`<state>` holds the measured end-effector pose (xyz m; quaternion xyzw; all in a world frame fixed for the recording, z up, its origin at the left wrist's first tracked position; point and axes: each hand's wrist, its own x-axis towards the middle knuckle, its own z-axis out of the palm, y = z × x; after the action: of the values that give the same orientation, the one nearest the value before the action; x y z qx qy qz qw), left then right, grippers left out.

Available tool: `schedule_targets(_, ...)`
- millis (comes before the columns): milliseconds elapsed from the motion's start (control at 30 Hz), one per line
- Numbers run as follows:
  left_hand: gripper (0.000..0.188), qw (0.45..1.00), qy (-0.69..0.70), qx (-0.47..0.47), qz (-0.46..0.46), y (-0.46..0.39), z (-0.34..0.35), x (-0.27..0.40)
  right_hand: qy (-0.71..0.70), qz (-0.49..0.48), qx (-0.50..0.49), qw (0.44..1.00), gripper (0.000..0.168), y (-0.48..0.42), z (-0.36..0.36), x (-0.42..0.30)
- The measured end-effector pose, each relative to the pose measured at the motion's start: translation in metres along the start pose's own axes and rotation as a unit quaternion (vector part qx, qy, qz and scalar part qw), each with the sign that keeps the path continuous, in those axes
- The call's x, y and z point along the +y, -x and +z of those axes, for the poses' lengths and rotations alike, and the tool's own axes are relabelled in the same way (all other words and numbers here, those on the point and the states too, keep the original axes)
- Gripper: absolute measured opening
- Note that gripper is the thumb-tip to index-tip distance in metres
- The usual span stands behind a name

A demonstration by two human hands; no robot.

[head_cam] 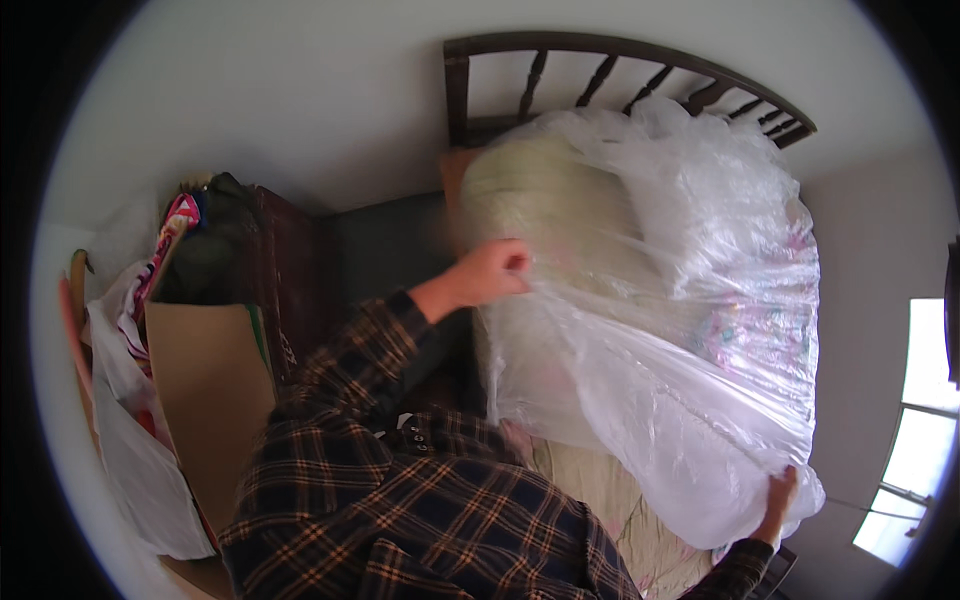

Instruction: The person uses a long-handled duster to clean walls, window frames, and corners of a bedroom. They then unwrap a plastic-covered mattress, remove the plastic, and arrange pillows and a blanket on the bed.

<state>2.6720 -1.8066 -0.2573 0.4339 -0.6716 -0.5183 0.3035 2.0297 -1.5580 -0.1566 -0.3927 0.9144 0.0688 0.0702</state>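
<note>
A large sheet of clear plastic [675,390] lies over a bed, bunched in thick folds towards the headboard. Through it a pale green cover [555,195] and a flowered cloth [742,330] show. At the bed's left side my left hand [499,274] is closed on the edge of the plastic, slightly blurred. My right hand [781,487] grips the plastic near the bed's lower right corner. Below the sheet, a bare part of the patterned bedspread [592,480] is visible.
A dark wooden headboard [630,45] stands against the wall. To the left are a cardboard box [210,405], a white plastic bag [135,465], dark cloth [214,247] and a dark red cabinet or box [289,277]. A bright window [904,442] is at the far right.
</note>
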Motion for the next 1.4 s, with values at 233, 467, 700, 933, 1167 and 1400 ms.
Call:
schedule_targets(233, 0.018, 0.972, 0.196, -0.054, 0.118, -0.078, 0.095, 0.081, -0.225, -0.343, -0.052, 0.91, 0.085, 0.152, -0.036, -0.344)
schedule_targets(467, 0.03, 0.932, 0.257, -0.175, 0.188, -0.094, 0.092, 0.12, -0.541, -0.179, -0.089, 0.817, 0.034, 0.082, 0.013, -0.358)
schedule_targets(700, 0.067, 0.963, -0.023, -0.244, 0.113, 0.001, 0.143, -0.052, -0.683, -0.046, 0.16, 0.711, 0.022, 0.055, -0.123, -0.373)
schedule_targets(933, 0.045, 0.916, -0.247, -0.315, 0.039, 0.039, 0.162, -0.119, -0.647, -0.126, 0.273, 0.701, 0.021, 0.069, -0.17, -0.339)
schedule_targets(1167, 0.014, 0.92, -0.36, 0.07, -0.14, 0.005, -0.029, -0.218, -0.629, -0.094, 0.122, 0.762, 0.019, 0.059, -0.111, -0.288)
schedule_targets(1400, 0.035, 0.9, 0.268, 0.161, -0.304, -0.09, -0.106, -0.11, -0.662, -0.105, 0.097, 0.736, 0.016, 0.072, -0.07, -0.306)
